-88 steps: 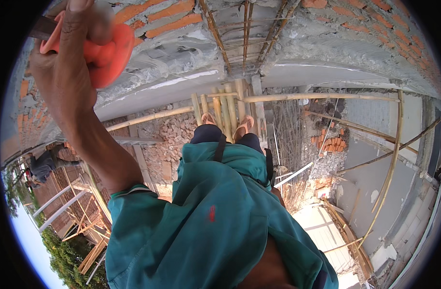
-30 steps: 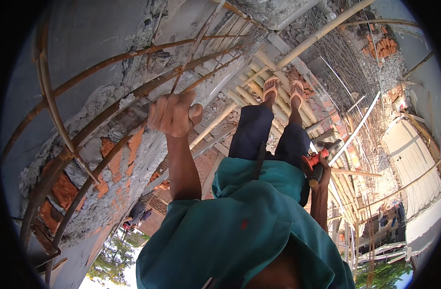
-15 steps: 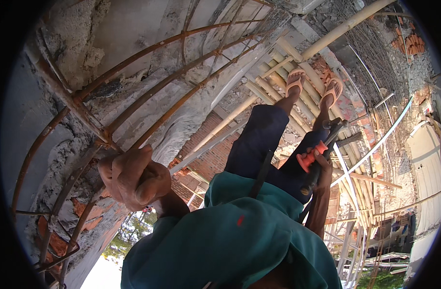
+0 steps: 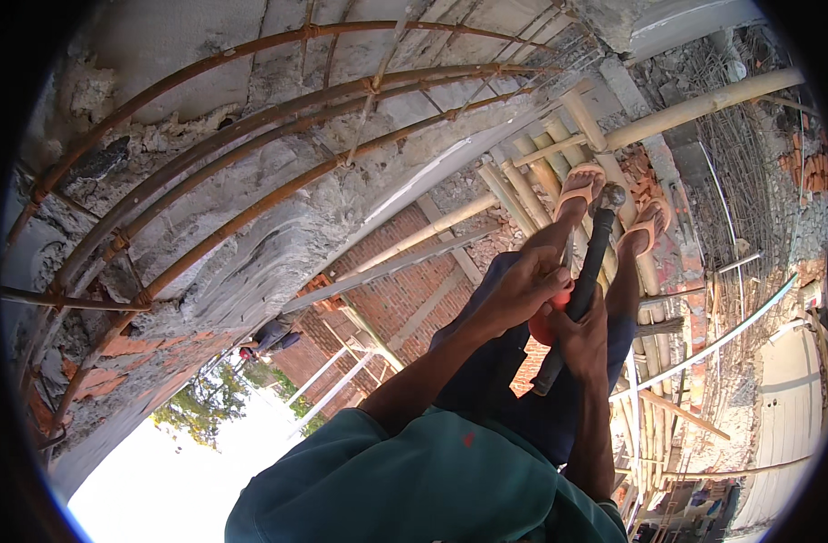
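Note:
My right hand (image 4: 583,342) is wrapped round the black handle of a hammer (image 4: 598,258), whose metal head points away from me toward my feet. Against the handle, in the same hand, sits a red-orange spool-shaped piece (image 4: 542,328), partly covered by my fingers. My left hand (image 4: 527,288) has come together with the right one; its fingers are pinched closed at the upper end of the spool. Whatever lies between those fingertips is too small and hidden to tell. Both hands are in front of my thighs.
Rusty bent reinforcing bars (image 4: 251,122) run along the broken concrete wall (image 4: 278,244) on my left. Under my sandalled feet lie bamboo poles (image 4: 559,154). A brick wall (image 4: 405,281) stands below, and a pale blue strip (image 4: 749,312) slants across the right side.
My left hand has moved from beside the rusty bars to the right, meeting the spool. The hammer has swung more upright in my right hand. The view has shifted.

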`<state>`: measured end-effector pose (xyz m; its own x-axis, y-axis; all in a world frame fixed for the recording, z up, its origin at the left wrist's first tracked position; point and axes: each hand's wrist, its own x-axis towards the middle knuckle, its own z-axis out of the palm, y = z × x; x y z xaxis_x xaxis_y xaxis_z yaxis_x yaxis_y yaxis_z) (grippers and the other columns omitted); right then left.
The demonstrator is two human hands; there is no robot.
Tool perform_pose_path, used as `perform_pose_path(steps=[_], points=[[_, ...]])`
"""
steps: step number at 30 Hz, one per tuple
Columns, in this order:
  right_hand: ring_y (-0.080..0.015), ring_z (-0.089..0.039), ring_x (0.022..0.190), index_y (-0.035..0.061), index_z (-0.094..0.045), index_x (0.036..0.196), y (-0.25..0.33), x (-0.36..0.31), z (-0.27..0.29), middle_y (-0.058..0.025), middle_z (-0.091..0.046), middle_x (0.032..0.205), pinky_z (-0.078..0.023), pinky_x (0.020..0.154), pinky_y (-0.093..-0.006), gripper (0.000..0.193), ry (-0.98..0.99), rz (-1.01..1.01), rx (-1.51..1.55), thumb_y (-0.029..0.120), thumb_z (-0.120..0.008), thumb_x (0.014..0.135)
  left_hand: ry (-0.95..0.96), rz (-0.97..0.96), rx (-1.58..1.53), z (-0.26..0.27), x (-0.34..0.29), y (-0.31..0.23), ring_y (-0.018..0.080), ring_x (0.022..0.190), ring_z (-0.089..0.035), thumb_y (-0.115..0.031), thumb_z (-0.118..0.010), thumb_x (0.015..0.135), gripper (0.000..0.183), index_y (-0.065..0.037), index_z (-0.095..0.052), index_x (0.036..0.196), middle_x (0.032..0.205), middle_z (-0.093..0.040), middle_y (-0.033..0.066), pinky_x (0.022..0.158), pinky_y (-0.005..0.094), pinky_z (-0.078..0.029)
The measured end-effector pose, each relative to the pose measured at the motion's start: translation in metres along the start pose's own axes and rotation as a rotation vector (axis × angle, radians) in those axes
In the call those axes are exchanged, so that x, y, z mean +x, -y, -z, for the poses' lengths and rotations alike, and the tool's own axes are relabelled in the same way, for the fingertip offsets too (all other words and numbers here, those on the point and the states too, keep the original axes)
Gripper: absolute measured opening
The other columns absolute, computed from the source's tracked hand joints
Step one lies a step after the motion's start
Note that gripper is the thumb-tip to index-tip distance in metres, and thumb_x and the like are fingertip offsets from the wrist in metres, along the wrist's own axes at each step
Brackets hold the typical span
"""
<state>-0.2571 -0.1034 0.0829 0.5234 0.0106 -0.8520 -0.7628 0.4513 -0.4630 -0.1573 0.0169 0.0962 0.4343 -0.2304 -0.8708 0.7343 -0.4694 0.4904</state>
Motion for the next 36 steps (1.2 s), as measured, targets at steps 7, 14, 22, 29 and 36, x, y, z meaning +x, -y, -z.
perform_pose_path(steps=[7, 14, 22, 29, 36], points=[[-0.0229, -0.066, 0.082, 0.0004, -0.053, 0.117, -0.018, 0.097, 0.036, -0.0125, -0.066, 0.093, -0.054, 0.077, -0.0365, 0.042, -0.037, 0.197, -0.176, 0.014, -0.072, 0.081, 0.047, -0.020, 0.003, -0.020, 0.129, 0.068, 0.0131, 0.089, -0.059, -0.044, -0.056, 0.107, 0.055, 0.006, -0.056, 0.127, 0.099, -0.063, 0.0069, 0.077, 0.0322, -0.050], [-0.0307, -0.063, 0.096, 0.0016, -0.054, 0.119, -0.030, 0.158, 0.061, -0.0148, -0.061, 0.102, -0.050, 0.087, -0.0440, 0.049, -0.233, 0.128, -0.167, 0.020, -0.071, 0.077, -0.097, 0.165, 0.048, -0.056, 0.236, 0.107, 0.0156, 0.075, -0.059, -0.059, -0.061, 0.100, 0.058, -0.001, -0.063, 0.108, 0.085, -0.059, 0.0058, 0.062, 0.0353, -0.048], [-0.0204, -0.066, 0.083, 0.0064, -0.050, 0.132, -0.042, 0.202, 0.108, -0.0096, -0.064, 0.099, -0.054, 0.079, -0.0344, 0.064, -0.119, 0.442, 0.004, 0.009, -0.074, 0.073, 0.423, -0.124, -0.356, -0.073, 0.276, 0.060, 0.0086, 0.078, -0.058, -0.052, -0.060, 0.103, 0.052, -0.006, -0.061, 0.125, 0.093, -0.061, 0.0017, 0.063, 0.0264, -0.050], [-0.0277, -0.073, 0.088, 0.0004, -0.064, 0.119, -0.058, 0.207, 0.114, -0.0143, -0.074, 0.097, -0.059, 0.079, -0.0401, 0.045, -0.163, 0.664, -0.400, 0.027, -0.081, 0.086, 0.530, -0.345, -0.305, -0.052, 0.280, 0.077, 0.0086, 0.085, -0.063, -0.048, -0.054, 0.108, 0.048, -0.004, -0.061, 0.123, 0.094, -0.065, 0.0019, 0.075, 0.0253, -0.054], [-0.0198, -0.074, 0.089, 0.0027, -0.066, 0.130, -0.055, 0.225, 0.101, -0.0123, -0.077, 0.095, -0.057, 0.082, -0.0350, 0.058, -0.120, 0.747, -0.710, 0.014, -0.085, 0.077, 0.441, -0.475, -0.497, -0.030, 0.279, 0.104, 0.0139, 0.097, -0.064, -0.043, -0.056, 0.107, 0.044, -0.003, -0.058, 0.127, 0.109, -0.064, 0.0061, 0.081, 0.0300, -0.058]])
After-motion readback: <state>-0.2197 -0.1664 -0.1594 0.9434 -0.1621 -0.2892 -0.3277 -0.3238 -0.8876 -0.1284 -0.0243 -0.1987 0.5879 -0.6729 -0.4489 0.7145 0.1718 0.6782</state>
